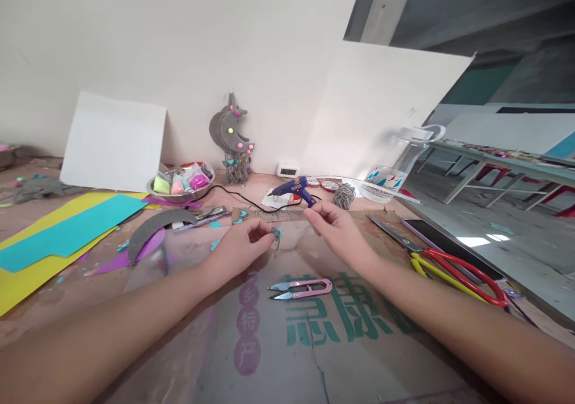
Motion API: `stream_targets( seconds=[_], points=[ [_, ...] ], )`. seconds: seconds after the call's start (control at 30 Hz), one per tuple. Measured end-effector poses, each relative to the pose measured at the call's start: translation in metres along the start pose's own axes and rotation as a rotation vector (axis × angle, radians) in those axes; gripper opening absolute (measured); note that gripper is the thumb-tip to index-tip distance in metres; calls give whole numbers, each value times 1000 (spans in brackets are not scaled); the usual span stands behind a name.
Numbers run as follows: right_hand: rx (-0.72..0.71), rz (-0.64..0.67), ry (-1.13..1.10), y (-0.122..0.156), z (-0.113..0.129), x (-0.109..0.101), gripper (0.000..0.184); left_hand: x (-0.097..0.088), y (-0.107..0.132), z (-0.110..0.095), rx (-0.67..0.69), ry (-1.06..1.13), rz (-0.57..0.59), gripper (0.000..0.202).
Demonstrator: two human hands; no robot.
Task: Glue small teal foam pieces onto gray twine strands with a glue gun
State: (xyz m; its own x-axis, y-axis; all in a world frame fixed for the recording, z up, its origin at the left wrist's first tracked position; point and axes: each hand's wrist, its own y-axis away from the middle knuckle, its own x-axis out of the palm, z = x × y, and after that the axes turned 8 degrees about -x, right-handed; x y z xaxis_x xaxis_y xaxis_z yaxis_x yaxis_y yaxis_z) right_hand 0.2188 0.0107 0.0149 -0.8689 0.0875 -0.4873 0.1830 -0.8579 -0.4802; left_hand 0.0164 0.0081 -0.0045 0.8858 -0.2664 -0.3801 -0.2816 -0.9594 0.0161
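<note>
My left hand [242, 242] pinches a small teal felt piece [277, 234] with grey yarn on it, just above the plastic-covered work surface. The fingers of my right hand [335, 227] are pinched together near the handle end of a blue glue gun [291, 187]. Whatever is between these fingertips is too small to make out, and I cannot tell whether they touch the glue gun. Pink thread snips [321, 285] lie between my forearms, blades pointing left. Behind the right hand sits a ball of grey yarn [344, 196].
Large red-and-yellow scissors [462, 272] and a phone [449, 245] lie right. Teal sheet [67, 230], grey felt crescent [153, 227] and a metal bowl [179, 197] of soft pieces are left. A moon hanging [231, 131] is on the wall; a clear jug [390, 170] stands back right.
</note>
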Motion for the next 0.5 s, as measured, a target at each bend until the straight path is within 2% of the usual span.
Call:
stream_targets(
  seconds=[0.13,0.2,0.33,0.5],
  points=[
    [-58,-44,109,-24,-25,-20,19,2,-3,3,-10,1,-2,14],
    [13,-33,186,-37,-40,-25,31,2,-3,2,5,-16,-10,13],
    [163,152,448,-62,-63,-26,50,0,-3,0,7,1,-14,14],
    [215,247,554,-87,-77,-13,52,-1,-2,2,34,26,6,15]
  ],
)
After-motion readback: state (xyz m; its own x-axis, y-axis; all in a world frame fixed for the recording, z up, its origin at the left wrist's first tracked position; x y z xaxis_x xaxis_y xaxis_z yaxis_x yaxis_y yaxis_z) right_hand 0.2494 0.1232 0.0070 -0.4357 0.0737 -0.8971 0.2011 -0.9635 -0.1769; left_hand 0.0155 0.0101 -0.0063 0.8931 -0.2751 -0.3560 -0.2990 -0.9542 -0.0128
